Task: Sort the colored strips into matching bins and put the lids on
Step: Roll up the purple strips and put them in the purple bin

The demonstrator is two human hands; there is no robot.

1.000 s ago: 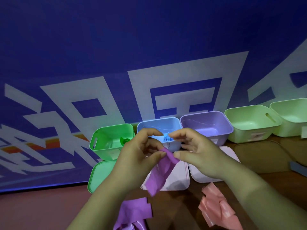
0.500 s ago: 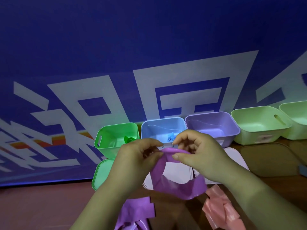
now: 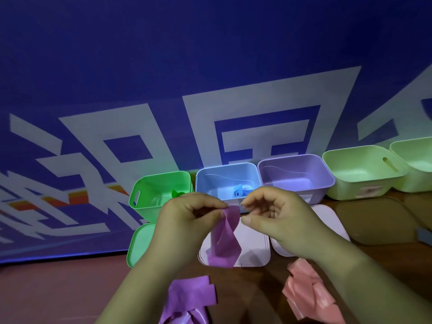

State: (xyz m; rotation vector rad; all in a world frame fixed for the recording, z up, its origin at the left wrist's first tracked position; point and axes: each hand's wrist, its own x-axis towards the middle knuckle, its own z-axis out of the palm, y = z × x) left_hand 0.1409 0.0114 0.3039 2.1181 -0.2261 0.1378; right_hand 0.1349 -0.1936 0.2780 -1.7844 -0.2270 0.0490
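We are facing a big blue banner (image 3: 210,66) with white shapes, standing behind a brown table (image 3: 58,298). Along its foot open bins are sitting in a row: a green bin (image 3: 149,206), a blue bin (image 3: 210,181), a purple bin (image 3: 301,164), a pale green bin (image 3: 350,183) and a second pale green bin (image 3: 418,183) at the right edge. Lids are lying flat in front of them: a green lid (image 3: 138,244), a white lid (image 3: 254,246) before the blue bin, a second white lid (image 3: 329,216) partly under our right wrist, and a dark lid (image 3: 374,220). A purple pile (image 3: 187,300) and a pink pile (image 3: 308,293) are lying on the table near us.

Our left hand (image 3: 187,220) is pinching the top edge of a purple strip (image 3: 225,242) between thumb and forefinger, just in front of the blue bin. The strip is hanging down twisted, with its lower end over the white lid. Our right hand (image 3: 280,218) is hovering with fingers curled right beside the strip's top corner. We cannot tell whether it is gripping the strip or only touching it.

A blue strip (image 3: 240,192) is lying curled in the blue bin, and a green strip (image 3: 176,194) is showing in the green bin.
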